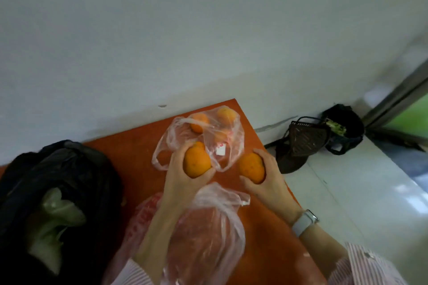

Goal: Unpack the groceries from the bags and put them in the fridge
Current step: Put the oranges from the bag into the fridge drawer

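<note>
I have my left hand (179, 169) curled around an orange (196, 162), thumb and fingers wrapping it from below, held just above the orange tabletop (139, 146). My right hand (266, 176) grips a second orange (251, 168) the same way, a little to the right and apart from the first. A pale watch (303, 222) sits on my right wrist, and striped pink sleeves (366, 264) show at the near edge.

Just beyond my left hand lies a clear plastic bag (222, 143), open, with three more oranges (199, 122) still inside toward the far end of the tabletop. Nearer to me, under my left forearm, a second thin bag (208, 233) holds something reddish; I cannot tell what. At the near left a black bag (58, 169) gapes, showing a pale green vegetable (58, 215).

On the floor to the right, by the wall, sits a dark woven basket (303, 141) beside another black bag (345, 125).
</note>
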